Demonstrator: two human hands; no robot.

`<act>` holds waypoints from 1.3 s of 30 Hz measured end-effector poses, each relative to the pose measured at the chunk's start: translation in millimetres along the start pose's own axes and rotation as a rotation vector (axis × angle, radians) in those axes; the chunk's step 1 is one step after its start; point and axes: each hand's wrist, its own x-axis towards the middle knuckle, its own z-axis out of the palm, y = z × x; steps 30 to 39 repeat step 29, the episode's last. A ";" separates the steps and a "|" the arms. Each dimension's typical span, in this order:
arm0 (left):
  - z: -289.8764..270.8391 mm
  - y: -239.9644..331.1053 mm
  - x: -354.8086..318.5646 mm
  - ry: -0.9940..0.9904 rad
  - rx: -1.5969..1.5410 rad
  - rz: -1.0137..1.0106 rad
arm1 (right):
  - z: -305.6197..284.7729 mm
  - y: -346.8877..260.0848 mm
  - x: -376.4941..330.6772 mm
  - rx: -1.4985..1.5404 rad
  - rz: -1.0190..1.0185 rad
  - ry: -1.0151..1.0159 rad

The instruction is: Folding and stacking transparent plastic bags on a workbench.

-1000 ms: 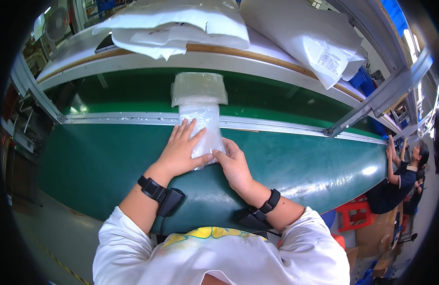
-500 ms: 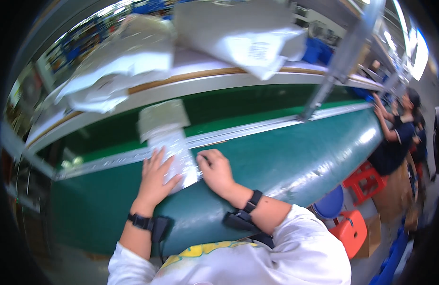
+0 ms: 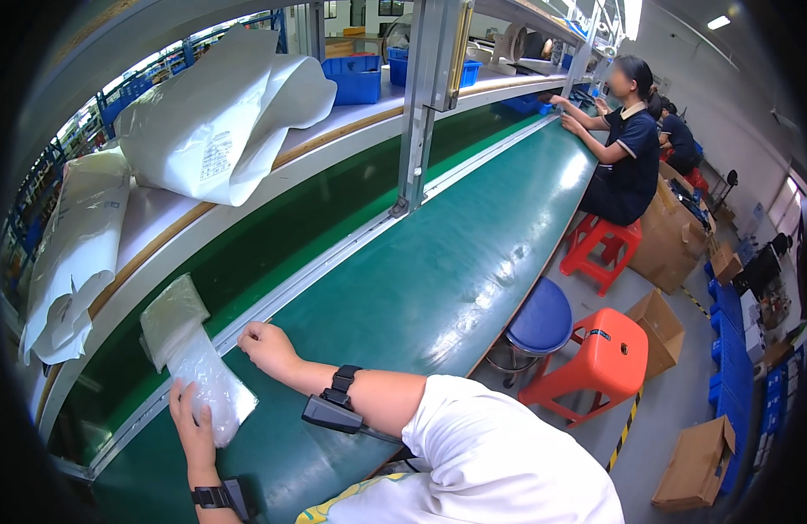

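Note:
A clear plastic bag [image 3: 209, 375] lies on the green worktop near the left, its upper part crossing the metal rail. Against its far end rests a folded bundle of clear plastic [image 3: 172, 321], over the green channel behind the rail. My left hand [image 3: 194, 434] lies at the near left edge of the bag, fingers stretched out and touching it. Just right of the bag, by the rail, my right hand [image 3: 268, 349] is closed with its fingers curled; whatever is inside them, if anything, is hidden. Both wrists wear black straps with small dark boxes.
Large white plastic sheets [image 3: 202, 131] hang over the shelf above. A metal post [image 3: 416, 131] rises from the rail, with blue bins [image 3: 351, 80] behind. A co-worker [image 3: 628, 140] sits farther along the bench. Red stools [image 3: 595, 358] and a blue round stool [image 3: 541, 314] stand at right.
The view has swung to the right, bringing the co-worker and stools further in. The right hand stays curled, now a little apart from the bag. The left hand has slid toward the bag's near edge.

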 end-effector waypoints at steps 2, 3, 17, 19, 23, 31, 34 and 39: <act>-1.8 -6.2 -13.2 0.219 0.110 0.031 | 3.8 6.1 0.1 -0.052 -0.021 0.003; -3.0 -5.2 -21.9 0.221 0.135 0.001 | 8.3 5.4 -2.6 -0.114 -0.044 0.018; -16.3 11.5 -114.2 0.399 0.406 -0.650 | -37.3 -5.8 15.6 0.448 0.162 -0.349; -16.4 25.3 -127.8 0.289 0.415 -0.724 | -58.7 -4.3 18.0 0.538 0.222 -0.582; -8.4 33.7 -139.2 0.218 0.535 -0.702 | -96.5 -13.0 9.8 0.478 0.314 -0.777; -6.6 30.9 -136.4 0.167 0.598 -0.738 | -145.3 -15.2 7.5 0.537 0.371 -0.818; -6.6 30.9 -136.4 0.167 0.598 -0.738 | -145.3 -15.2 7.5 0.537 0.371 -0.818; -6.6 30.9 -136.4 0.167 0.598 -0.738 | -145.3 -15.2 7.5 0.537 0.371 -0.818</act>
